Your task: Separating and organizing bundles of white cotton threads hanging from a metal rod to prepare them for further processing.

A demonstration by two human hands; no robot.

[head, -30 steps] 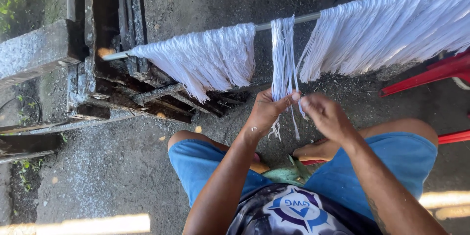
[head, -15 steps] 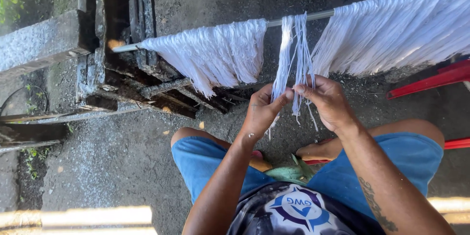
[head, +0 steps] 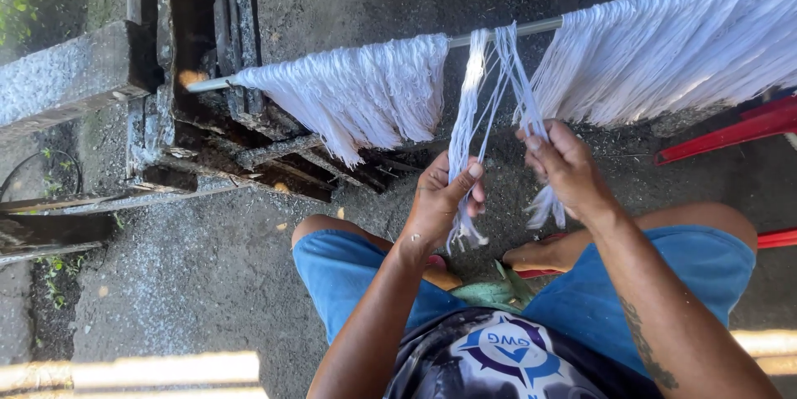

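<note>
L hand pinching white strand bunch | R hand gripping 2nd strand bunch at 3 o'clock | both hang off metal rod, 12 o'clock, btwn white fringe masses

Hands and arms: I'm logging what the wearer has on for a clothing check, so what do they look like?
Both arms are bare, with no sleeves, gloves, rings or watch visible. The right forearm carries a dark tattoo. The left hand and right hand are uncovered.

No packages, signs or screens show; the only label-like thing is a round blue-and-white shirt emblem at 6 o'clock.
</note>
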